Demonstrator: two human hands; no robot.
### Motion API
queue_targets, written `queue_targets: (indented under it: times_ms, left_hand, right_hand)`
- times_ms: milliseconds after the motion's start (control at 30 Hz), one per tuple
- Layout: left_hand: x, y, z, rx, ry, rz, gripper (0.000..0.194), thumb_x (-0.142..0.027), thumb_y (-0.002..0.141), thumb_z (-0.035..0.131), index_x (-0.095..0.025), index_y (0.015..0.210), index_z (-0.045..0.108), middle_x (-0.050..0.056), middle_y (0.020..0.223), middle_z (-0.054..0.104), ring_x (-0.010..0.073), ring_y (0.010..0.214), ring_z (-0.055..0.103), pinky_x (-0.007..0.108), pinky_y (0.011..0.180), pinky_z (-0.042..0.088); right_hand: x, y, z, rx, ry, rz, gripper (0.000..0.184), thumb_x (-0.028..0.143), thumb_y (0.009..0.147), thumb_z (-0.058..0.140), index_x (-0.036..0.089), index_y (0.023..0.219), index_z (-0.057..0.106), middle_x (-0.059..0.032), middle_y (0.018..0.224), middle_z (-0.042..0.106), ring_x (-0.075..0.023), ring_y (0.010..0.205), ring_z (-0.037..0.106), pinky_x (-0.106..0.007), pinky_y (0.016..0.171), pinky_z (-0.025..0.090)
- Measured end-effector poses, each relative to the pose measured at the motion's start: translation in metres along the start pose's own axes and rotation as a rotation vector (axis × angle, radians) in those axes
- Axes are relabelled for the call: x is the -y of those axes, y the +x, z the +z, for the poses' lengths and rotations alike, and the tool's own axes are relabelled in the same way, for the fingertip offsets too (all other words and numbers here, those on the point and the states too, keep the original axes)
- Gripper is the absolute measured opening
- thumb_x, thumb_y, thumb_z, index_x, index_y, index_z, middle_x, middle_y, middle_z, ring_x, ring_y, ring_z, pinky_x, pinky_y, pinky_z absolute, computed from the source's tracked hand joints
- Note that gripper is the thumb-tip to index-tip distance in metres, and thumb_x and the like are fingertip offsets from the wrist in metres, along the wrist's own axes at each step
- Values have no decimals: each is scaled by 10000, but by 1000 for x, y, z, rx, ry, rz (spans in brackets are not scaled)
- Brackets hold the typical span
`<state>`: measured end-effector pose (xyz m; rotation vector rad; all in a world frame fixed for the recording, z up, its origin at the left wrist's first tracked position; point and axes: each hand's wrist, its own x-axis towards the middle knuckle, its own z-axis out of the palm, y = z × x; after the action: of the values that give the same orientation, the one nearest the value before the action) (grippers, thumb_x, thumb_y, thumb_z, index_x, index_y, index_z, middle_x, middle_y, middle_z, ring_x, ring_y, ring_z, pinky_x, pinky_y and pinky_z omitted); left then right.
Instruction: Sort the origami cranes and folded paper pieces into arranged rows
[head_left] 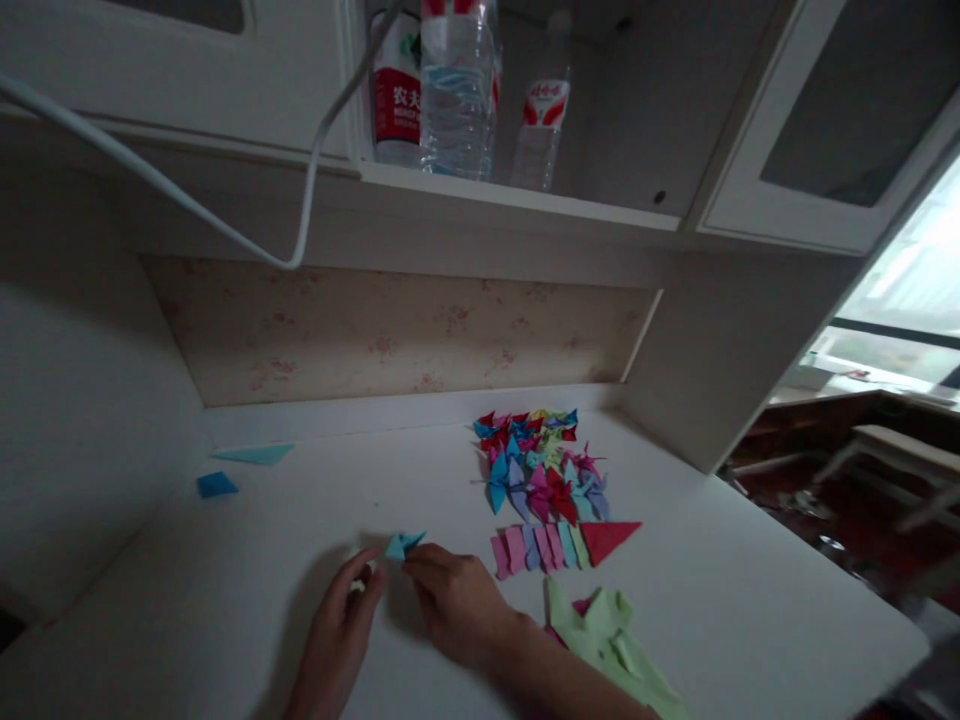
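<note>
My right hand [461, 605] pinches a small light-blue folded paper crane [403, 545] between thumb and fingers, just above the white table. Close by on the left, my left hand [349, 610] has its thumb and index finger curved with a gap between them, the tips just short of the crane. A small pale patch shows inside that gap, too unclear to name. To the right of my right hand lies a row of folded paper strips [536, 548] in pink, purple, blue and green, ending in a red paper triangle [609, 540].
Several colourful paper cranes [536, 470] cluster at the back right. Crumpled light-green paper [607, 640] lies beside my right forearm. A pale-blue paper piece [255, 455] and a darker blue one [217, 485] rest at the left. Overhead, a white cable [289, 263] hangs below shelved bottles [457, 110].
</note>
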<state>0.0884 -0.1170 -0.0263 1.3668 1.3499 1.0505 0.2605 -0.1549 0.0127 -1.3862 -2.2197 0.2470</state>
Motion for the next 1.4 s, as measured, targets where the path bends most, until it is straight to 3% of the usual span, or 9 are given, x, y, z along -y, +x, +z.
queue_targets:
  times_ms: [100,167,400,733,967,1200,1400]
  left_hand:
    - [0,-6,3,139,-38,2,624,-628,727,580,-193,1174,550,-71,533,493,94,382,408,191,356,316]
    - [0,-9,4,163,-17,44,578,-604,725,604,-190,1127,576,-60,563,517,89,388,410,193,357,331]
    - [-3,-13,6,138,123,101,469,-586,696,636,-198,957,651,-48,518,531,111,386,442,215,358,361]
    - [5,-10,4,135,235,25,563,-667,679,581,-202,989,655,-38,487,559,147,419,495,228,403,392]
    - [3,-12,4,143,250,3,574,-670,699,564,-190,1001,650,-32,506,565,155,457,520,226,413,380]
    - [7,-17,8,214,218,40,508,-630,731,566,-194,971,668,-21,543,592,164,511,560,226,458,420]
    - [9,-10,4,188,237,0,592,-668,720,543,-171,1027,641,-40,506,544,130,425,462,217,409,350]
  right_hand:
    - [7,-25,7,-19,27,29,315,98,794,459,231,1049,587,-28,1082,652,-159,931,644,-227,800,513]
    - [8,-33,12,-35,28,41,294,99,778,475,231,1014,590,-24,1047,659,-163,886,652,-224,770,520]
    - [2,-37,26,-75,76,-23,352,132,736,524,232,1070,574,-43,1037,665,-199,902,642,-255,808,523]
    - [3,-38,10,-137,148,-10,305,115,830,466,243,1088,568,-39,1081,654,-184,958,622,-278,888,494]
    - [7,-38,4,-190,196,69,351,125,875,436,258,1187,524,-41,1134,611,-174,982,603,-272,866,502]
    - [0,-34,12,-298,195,214,253,144,883,461,251,1073,589,-53,1028,598,-182,900,589,-297,810,508]
    - [-6,-33,14,-362,284,262,242,139,907,444,223,1072,599,-62,1018,602,-173,907,585,-297,821,495]
